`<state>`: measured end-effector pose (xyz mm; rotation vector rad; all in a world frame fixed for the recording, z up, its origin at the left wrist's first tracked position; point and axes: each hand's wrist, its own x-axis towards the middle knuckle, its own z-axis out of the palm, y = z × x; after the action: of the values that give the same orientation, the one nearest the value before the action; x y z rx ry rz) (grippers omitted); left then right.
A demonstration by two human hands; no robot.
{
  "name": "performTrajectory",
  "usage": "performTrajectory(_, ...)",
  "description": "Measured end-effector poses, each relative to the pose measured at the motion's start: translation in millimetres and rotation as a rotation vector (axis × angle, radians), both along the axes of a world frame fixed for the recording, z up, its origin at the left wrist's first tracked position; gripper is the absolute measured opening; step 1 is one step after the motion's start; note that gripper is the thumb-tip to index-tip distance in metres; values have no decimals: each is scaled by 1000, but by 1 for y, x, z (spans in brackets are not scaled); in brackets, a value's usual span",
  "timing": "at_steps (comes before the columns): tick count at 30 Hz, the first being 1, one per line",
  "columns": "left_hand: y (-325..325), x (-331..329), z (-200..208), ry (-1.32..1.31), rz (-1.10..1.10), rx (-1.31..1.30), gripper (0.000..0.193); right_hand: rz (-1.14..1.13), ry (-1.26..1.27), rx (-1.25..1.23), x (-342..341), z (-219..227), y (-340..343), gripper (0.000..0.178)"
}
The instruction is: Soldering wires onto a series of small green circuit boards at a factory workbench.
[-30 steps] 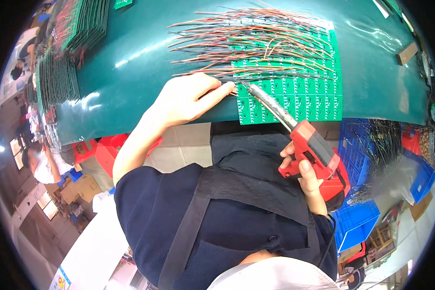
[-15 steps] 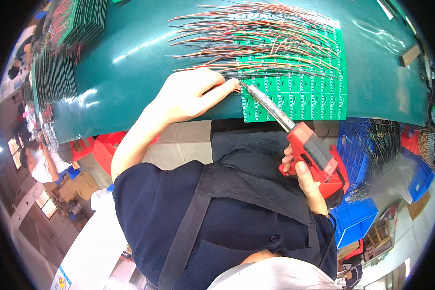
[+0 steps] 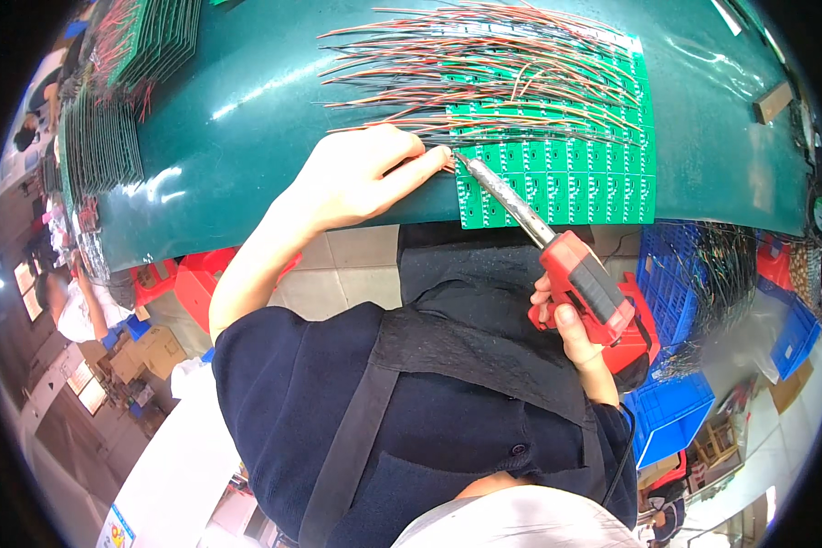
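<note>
My left hand [image 3: 361, 178] is closed, thumb and fingers pinching thin wires [image 3: 448, 165] at the left edge of a green circuit board panel [image 3: 557, 196]. In my right hand [image 3: 571, 331] is a red and black soldering gun [image 3: 590, 283], gripped by its handle. Its metal barrel slants up and left, so the tip sits right by my left fingertips at the board's edge. Whether the tip touches a wire is too small to tell. Rows of red and black wires [image 3: 384, 68] lie across the upper part of the panel and stick out to the left.
Stacks of green boards [image 3: 100, 146] stand at the left of the green table mat [image 3: 256, 173]. A small brown block [image 3: 774, 103] lies at the right. Below the table's right side are blue crates [image 3: 671, 416] and bundled wires [image 3: 721, 274]; red stools [image 3: 201, 283] are at the left.
</note>
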<state>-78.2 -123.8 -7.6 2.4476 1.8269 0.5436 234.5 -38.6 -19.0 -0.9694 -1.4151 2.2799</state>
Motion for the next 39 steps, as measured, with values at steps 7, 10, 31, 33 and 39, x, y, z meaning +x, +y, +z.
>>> performTrajectory(7, 0, 2, 0, 3, 0, 1, 31, 4, -9, 54, -7, 18, 6, 59)
performTrajectory(10, 0, 3, 1, 7, 0, -7, 31, -70, 10, 37, -6, 17, 4, 59)
performTrajectory(31, 13, 18, 3, -29, -1, 48, 41, -74, 45, -54, 16, 5, 4, 63)
performTrajectory(33, 13, 19, 2, -29, 4, 34, 42, -66, 39, -47, 15, 4, 5, 65)
performTrajectory(39, 14, 19, -2, -35, 17, 62, 38, -47, 11, -41, 12, 4, 6, 67)
